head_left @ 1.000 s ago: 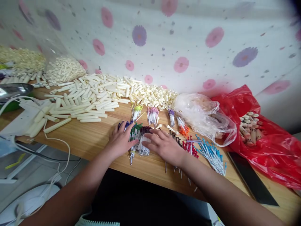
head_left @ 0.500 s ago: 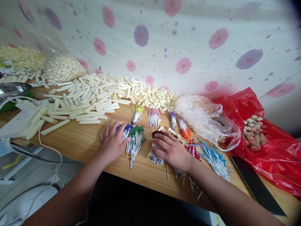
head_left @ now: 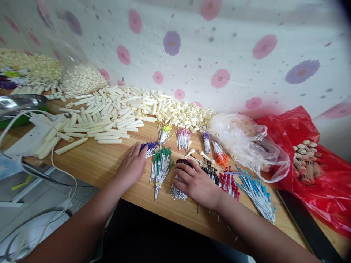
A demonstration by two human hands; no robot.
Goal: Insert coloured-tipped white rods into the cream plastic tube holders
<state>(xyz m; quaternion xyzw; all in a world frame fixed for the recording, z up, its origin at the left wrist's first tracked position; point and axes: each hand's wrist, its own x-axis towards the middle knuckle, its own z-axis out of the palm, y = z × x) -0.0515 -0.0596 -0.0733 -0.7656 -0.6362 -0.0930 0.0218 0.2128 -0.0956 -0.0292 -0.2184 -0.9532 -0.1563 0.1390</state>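
Note:
My left hand [head_left: 133, 164] has its fingers drawn together against a bundle of blue-tipped sticks [head_left: 149, 149]; part of the bundle is hidden. My right hand [head_left: 196, 180] lies palm down, fingers slightly apart, across thin white sticks with dark brown tips [head_left: 178, 193]. Between the hands lies a fanned bundle of green-tipped sticks [head_left: 161, 164]. Black-tipped sticks [head_left: 212, 171] and red-tipped sticks [head_left: 229, 184] lie just beyond my right hand, partly covered by it. Light-blue-tipped sticks [head_left: 257, 195] spread farther right.
Yellow-tipped [head_left: 164, 134], pink-tipped [head_left: 182, 138], purple-tipped [head_left: 205, 141] and orange-tipped sticks [head_left: 220, 155] stand behind. Cream plastic tubes [head_left: 117, 109] cover the table's back left. A clear bag [head_left: 238, 135] and red bag [head_left: 287, 124] sit right, above a black slab [head_left: 307, 223]. Cables [head_left: 61, 171] hang left.
My left hand's spread fingers have closed together, and the blue-tipped bundle has tilted flatter, apart from the green one. My right hand and the brown-tipped bundle have shifted slightly left and nearer me.

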